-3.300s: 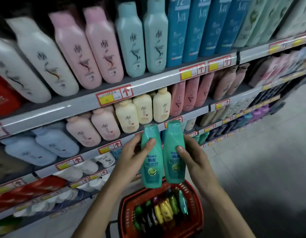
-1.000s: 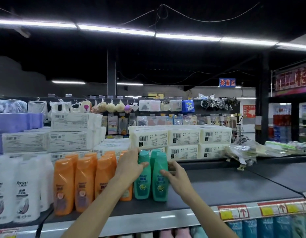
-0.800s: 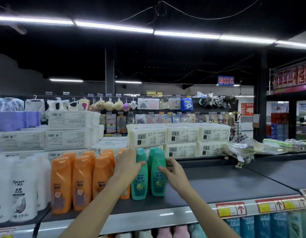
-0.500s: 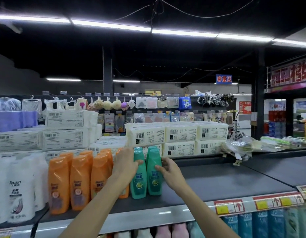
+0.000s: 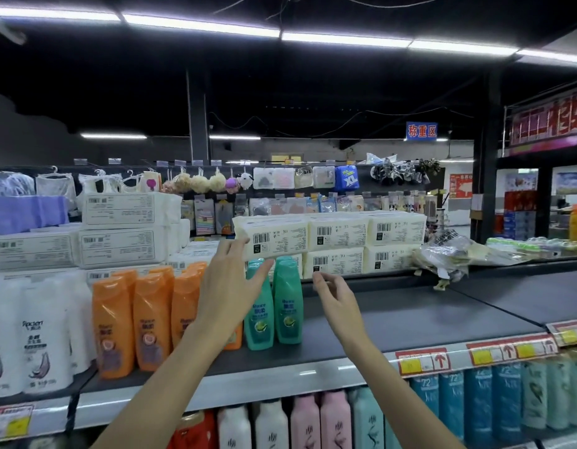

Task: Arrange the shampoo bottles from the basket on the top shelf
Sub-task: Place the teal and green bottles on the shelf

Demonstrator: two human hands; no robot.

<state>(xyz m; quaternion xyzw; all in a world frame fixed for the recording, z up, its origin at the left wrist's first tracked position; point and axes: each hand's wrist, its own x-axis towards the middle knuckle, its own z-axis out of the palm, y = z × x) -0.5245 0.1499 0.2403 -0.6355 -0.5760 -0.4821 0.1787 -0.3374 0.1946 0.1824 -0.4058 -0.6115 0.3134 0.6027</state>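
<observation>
Left grip [image 5: 229,286] and right grip [image 5: 337,301] hang wide, holding nothing. Two green shampoo bottles [image 5: 288,314] stand upright on the top shelf [image 5: 410,319], beside orange bottles [image 5: 151,319].

Dark top shelf [image 5: 410,319] under green bottles [image 5: 274,306], orange bottles [image 5: 144,319].

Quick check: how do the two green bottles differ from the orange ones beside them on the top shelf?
The green bottles are teal; the orange bottles are orange, caps included. Two green ones show in front; the orange ones make a longer row with more behind. The green pair borders bare top shelf; the orange ones border white bottles. All stand upright, labels forward.
</observation>
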